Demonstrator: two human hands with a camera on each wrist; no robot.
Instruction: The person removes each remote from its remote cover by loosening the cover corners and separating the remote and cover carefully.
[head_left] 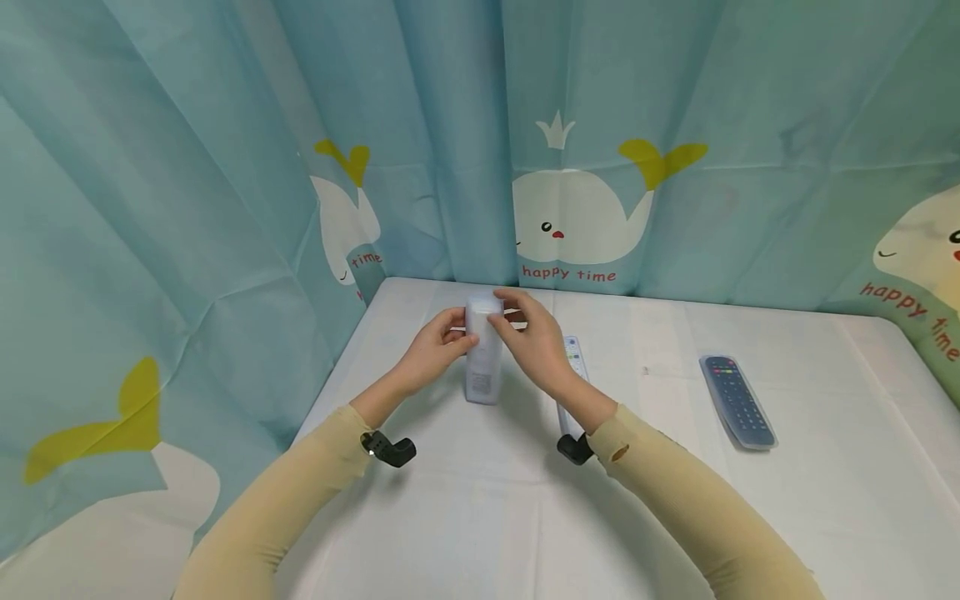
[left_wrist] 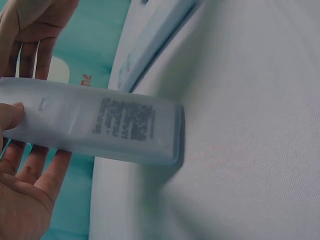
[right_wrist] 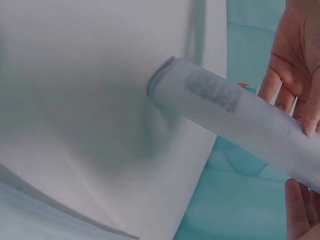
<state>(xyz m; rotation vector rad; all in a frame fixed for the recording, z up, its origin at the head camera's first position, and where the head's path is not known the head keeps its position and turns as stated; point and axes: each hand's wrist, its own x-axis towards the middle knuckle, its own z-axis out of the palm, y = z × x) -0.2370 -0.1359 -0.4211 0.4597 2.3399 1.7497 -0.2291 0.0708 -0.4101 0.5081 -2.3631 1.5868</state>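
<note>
Both hands hold a remote control (head_left: 483, 354) in a pale translucent cover, raised with its printed back facing me. My left hand (head_left: 435, 346) grips its left edge, thumb across the back and fingers behind. From the right, my right hand (head_left: 534, 340) pinches the upper end, thumb on the back. In the left wrist view a dark printed label (left_wrist: 125, 119) marks the lower part, and the lower end meets the white tabletop. The remote's button side is hidden. Partly behind my right hand and wrist lies a white remote (head_left: 576, 358).
A dark remote in a clear cover (head_left: 738, 402) lies farther right on the white table (head_left: 637, 500). Blue-green curtains (head_left: 450, 125) with whale prints hang along the table's back and left edges. Dark wrist-worn devices (head_left: 390, 450) sit below both hands.
</note>
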